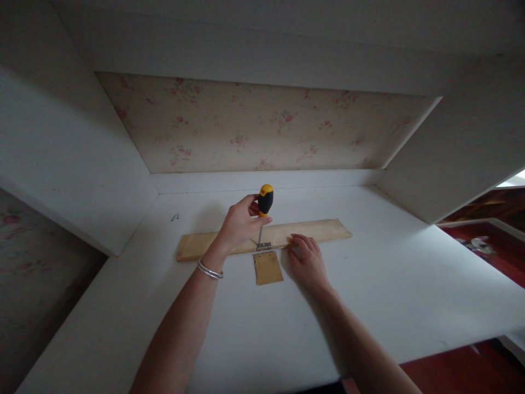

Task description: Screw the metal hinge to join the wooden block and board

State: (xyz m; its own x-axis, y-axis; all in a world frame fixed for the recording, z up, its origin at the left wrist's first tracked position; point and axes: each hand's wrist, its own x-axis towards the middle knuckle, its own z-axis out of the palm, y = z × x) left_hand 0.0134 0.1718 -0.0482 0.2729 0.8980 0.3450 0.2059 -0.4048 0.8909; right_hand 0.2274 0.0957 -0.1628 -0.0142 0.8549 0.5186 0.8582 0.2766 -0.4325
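Note:
My left hand (243,220) grips a screwdriver (266,200) with a yellow and black handle, fingers closed about its lower part. The shaft points down, its tip at a small metal hinge (264,246) on the near edge of a long pale wooden board (320,232). My right hand (308,261) rests at the board's near edge, right of the hinge, fingers curled together; whether anything is between them is hidden. Just in front of the hinge lies a small square tan piece (268,269) with small holes along its far edge.
Two small screws (175,217) lie on the white desktop (361,306), left of the board. White side panels (77,126) stand to the left and right, with an overhead panel (262,49) above. Floral wallpaper (262,126) covers the back. Red flooring (455,364) shows beyond the right edge.

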